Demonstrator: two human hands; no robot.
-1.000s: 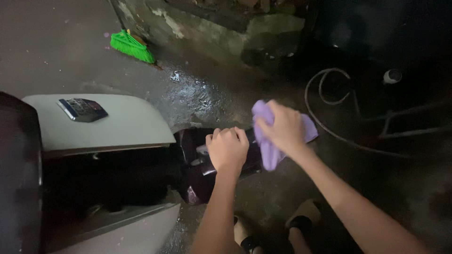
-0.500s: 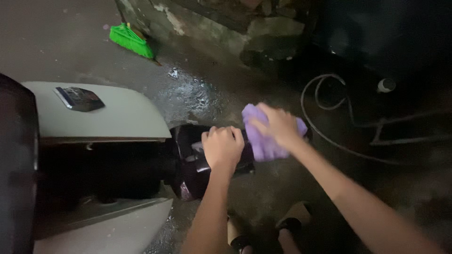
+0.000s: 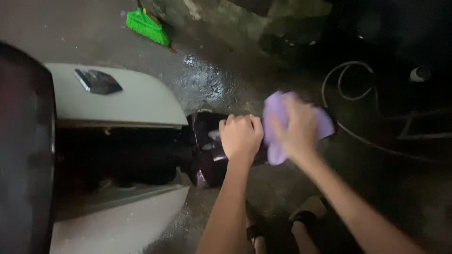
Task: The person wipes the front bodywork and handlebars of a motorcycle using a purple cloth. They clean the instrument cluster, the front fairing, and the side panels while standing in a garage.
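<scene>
Down at the bottom, two feet in dark sandals [image 3: 301, 221] stand on the wet concrete floor [image 3: 212, 89]. Just above them, the left hand [image 3: 241, 136] is curled into a fist, clamped on the dark maroon tail end [image 3: 207, 141] of a scooter, knuckles up. Right beside it, the right hand [image 3: 296, 129] lies flat with fingers spread, pressed on a lilac cloth [image 3: 278, 117] that sits against that same dark part; the hand is blurred, so how firmly it grips the cloth is hard to tell. To the left, the scooter's pale cream side panels [image 3: 136, 103] flank a black gap, with a small shiny badge [image 3: 98, 81] on the upper panel. Farther right, a thin hose [image 3: 346, 80] loops over the dark ground. At the far top, a green broom head [image 3: 148, 26] rests by a rough stone wall [image 3: 226, 11].
</scene>
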